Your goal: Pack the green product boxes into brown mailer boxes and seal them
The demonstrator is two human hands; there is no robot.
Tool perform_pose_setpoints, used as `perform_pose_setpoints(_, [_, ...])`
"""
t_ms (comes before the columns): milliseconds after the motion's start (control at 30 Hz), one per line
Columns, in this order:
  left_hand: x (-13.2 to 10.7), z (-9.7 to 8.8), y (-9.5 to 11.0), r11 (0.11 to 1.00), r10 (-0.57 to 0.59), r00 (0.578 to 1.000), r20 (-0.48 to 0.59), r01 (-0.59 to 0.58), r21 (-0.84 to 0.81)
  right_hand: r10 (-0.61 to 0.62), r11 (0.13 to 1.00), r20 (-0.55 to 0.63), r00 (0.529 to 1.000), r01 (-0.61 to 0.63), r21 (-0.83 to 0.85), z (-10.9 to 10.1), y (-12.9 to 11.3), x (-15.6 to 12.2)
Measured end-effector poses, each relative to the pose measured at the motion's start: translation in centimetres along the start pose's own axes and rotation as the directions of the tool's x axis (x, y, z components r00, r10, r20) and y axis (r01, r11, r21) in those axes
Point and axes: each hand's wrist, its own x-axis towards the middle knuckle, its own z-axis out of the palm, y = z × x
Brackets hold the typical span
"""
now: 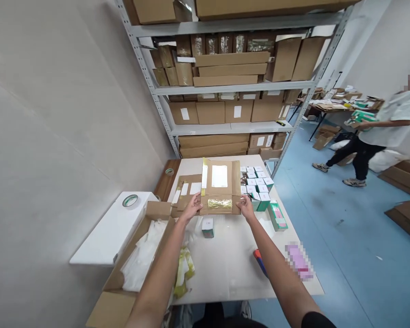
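Between my hands is a brown cardboard box [208, 191], raised over the table with white labels and a strip of shiny yellowish tape on it. My left hand [193, 206] grips its near left corner. At the near right corner, my right hand [246, 206] is closed on the cardboard edge. Just below the box stands a small white and green box [207, 228]. Several similar green and white boxes [261, 184] are grouped to the right, partly behind the held cardboard. Another labelled cardboard piece [187, 187] lies to the left.
An open carton [164, 209] with white plastic bags stands at the left, near a tape roll [130, 200] on a white surface. A red and blue tool [259, 262] lies by my right forearm. Shelves [232, 89] of cartons rise behind; a person [386, 123] walks at the right.
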Motion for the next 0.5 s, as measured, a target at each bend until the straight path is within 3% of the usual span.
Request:
perform_pose_setpoints(133, [-4.0,4.9,-1.3,0.999,0.032,0.999,-0.034,-0.03,0.044,-0.001,0.999,-0.015,1.0,0.0,-0.052,-4.3,0.8,-4.9])
perform_pose_setpoints(233, [-7.1,7.0,-2.2,0.997,0.034,0.997,-0.074,-0.029,0.078,0.003,0.991,-0.038,0.999,-0.008,-0.134,-6.3,1.9,-8.6])
perform_pose_setpoints(367, [-11.1,8.5,-3.4,0.983,0.023,0.993,-0.12,-0.001,0.186,0.052,0.953,-0.086,0.995,-0.075,-0.294,-7.2,5.0,-14.1])
perform_pose_setpoints(500, [-14.0,11.3,-5.4,0.959,0.004,0.999,-0.054,0.012,0.284,0.233,0.812,-0.139,0.963,-0.271,-0.517,-7.2,9.2,-20.4])
